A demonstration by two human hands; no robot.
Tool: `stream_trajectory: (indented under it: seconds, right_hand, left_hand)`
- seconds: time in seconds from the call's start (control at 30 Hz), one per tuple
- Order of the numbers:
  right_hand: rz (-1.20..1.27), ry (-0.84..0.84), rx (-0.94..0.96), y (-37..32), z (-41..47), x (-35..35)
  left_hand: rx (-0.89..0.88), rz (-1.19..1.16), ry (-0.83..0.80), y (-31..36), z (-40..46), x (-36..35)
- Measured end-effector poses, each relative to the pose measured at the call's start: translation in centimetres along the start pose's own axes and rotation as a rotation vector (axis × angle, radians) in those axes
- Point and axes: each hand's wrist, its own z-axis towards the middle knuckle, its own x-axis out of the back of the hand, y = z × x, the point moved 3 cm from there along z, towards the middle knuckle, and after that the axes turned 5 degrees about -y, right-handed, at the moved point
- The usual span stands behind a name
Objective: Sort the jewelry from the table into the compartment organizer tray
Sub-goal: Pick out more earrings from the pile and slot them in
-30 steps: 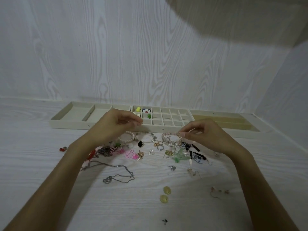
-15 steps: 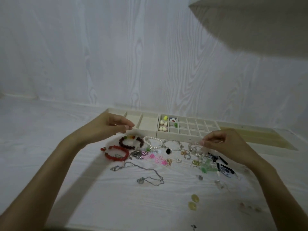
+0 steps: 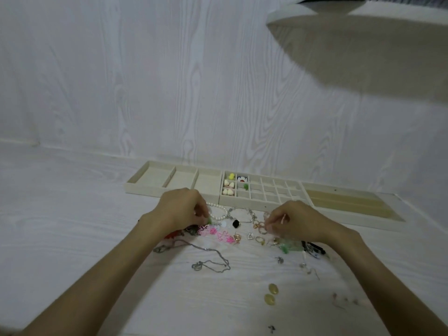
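Loose jewelry lies in a pile on the white table. It includes a pearl bracelet (image 3: 219,213), pink flower pieces (image 3: 213,231), a black stone (image 3: 235,223), rings (image 3: 260,226) and a silver chain (image 3: 211,260). My left hand (image 3: 183,209) is down on the pile's left side, fingertips pinching a small green piece (image 3: 209,220). My right hand (image 3: 297,221) is on the right side, its fingers curled and pinching at a ring. The cream organizer tray (image 3: 257,206) stands behind the pile. Its left small compartments hold yellow (image 3: 230,176), white (image 3: 228,183), flower (image 3: 242,178) and green (image 3: 245,186) pieces.
Two yellow oval stones (image 3: 271,294) lie near the front, with small earrings (image 3: 344,300) to their right and a dark bit (image 3: 271,328) at the table edge. The wall rises right behind the tray. A pale lamp shade (image 3: 339,10) hangs at the upper right.
My left hand came down from in front of the tray onto the left of the pile, covering the red and dark bracelets. My right hand shifted slightly toward the rings.
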Motion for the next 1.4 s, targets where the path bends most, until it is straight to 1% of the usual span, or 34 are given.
stream_trajectory:
  seconds: [0.07,0.17,0.27,0.33,0.37,0.43,0.5,0.53,0.63,0.7,0.83,0.93,1.07,1.2,1.3,1.4]
  right_hand:
    - [-0.014,0.018,-0.004,0.0,-0.1,0.3]
    - [-0.013,0.035,0.012,-0.7,0.0,0.5]
    - [-0.017,0.022,0.031,-1.8,0.2,0.4]
    - [0.016,0.034,0.056,-2.6,0.5,0.3]
    - [0.054,0.050,0.076,-3.1,0.5,0.4]
    - [0.174,0.092,0.121,-4.0,0.6,0.5]
    - [0.338,0.134,0.132,-4.9,0.8,0.6]
    - [0.436,0.150,0.131,-5.3,0.9,0.6]
    - [0.830,0.118,0.128,-6.7,1.4,0.7]
    - [1.004,0.113,0.123,-7.2,1.6,0.9]
    - [1.078,0.211,0.106,-6.8,2.7,1.4]
    - [1.127,0.240,0.068,-6.1,3.7,1.5]
    - [1.123,0.252,0.021,-4.9,5.2,2.1]
    - [1.130,0.287,-0.006,-3.7,7.0,2.9]
    - [1.146,0.333,-0.024,-2.4,8.5,3.6]
    - [1.148,0.336,-0.029,-1.5,9.6,3.9]
  left_hand:
    - [-0.035,0.035,0.011,0.4,0.1,0.2]
    - [-0.110,0.061,-0.040,0.8,0.3,0.1]
    - [-0.136,0.114,-0.068,1.1,0.6,0.1]
    - [-0.142,0.078,-0.066,1.1,0.7,0.3]
    - [-0.131,0.005,-0.056,1.0,0.7,0.4]
    - [-0.108,-0.238,-0.011,0.6,0.8,1.2]
    - [-0.127,-0.484,0.017,0.5,0.7,2.2]
    - [-0.142,-0.567,0.023,0.7,0.5,2.7]
    - [-0.154,-0.702,0.027,1.5,0.3,3.9]
    - [-0.135,-0.771,0.042,1.7,0.5,4.2]
    - [-0.073,-0.929,0.081,1.4,1.6,4.5]
    - [-0.020,-0.971,0.072,1.5,2.9,4.2]
    - [0.018,-1.033,0.139,1.7,5.2,4.0]
    - [0.018,-1.045,0.164,2.2,7.9,3.7]
    - [-0.014,-1.059,0.198,2.6,10.1,3.5]
    - [-0.047,-1.066,0.168,2.8,11.7,3.4]
